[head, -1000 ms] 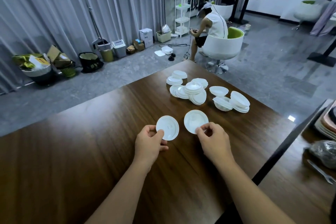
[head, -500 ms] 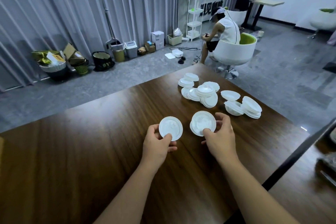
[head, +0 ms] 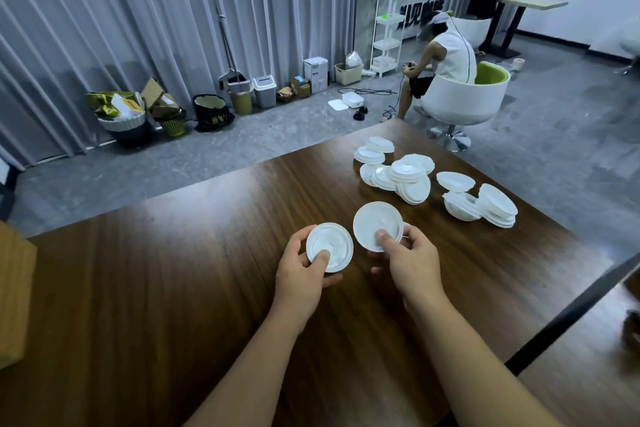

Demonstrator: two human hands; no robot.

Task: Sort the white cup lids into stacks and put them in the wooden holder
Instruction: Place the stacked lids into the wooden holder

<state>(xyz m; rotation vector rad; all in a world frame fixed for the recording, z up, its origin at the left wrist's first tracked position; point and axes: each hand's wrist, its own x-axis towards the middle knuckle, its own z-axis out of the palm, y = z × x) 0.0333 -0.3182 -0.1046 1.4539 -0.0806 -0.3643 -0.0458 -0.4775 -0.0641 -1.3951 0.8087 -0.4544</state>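
My left hand holds a white cup lid above the dark wooden table, thumb on its face and fingers behind. My right hand holds another white lid just to the right, thumb pressed on its lower part. The two lids sit side by side, nearly touching. A loose heap of several white lids lies farther back on the table, with a second small group of lids to its right. A light wooden object shows at the left edge; I cannot tell whether it is the holder.
The table's right edge borders a second dark table across a narrow gap. Beyond the table's far edge a person sits in a white and green chair. Bins and boxes line the grey curtain. Another person stands at the far right.
Both hands have lifted their lids a little and turned them more face-up. My right thumb has moved onto its lid's face. The camera view has shifted left.
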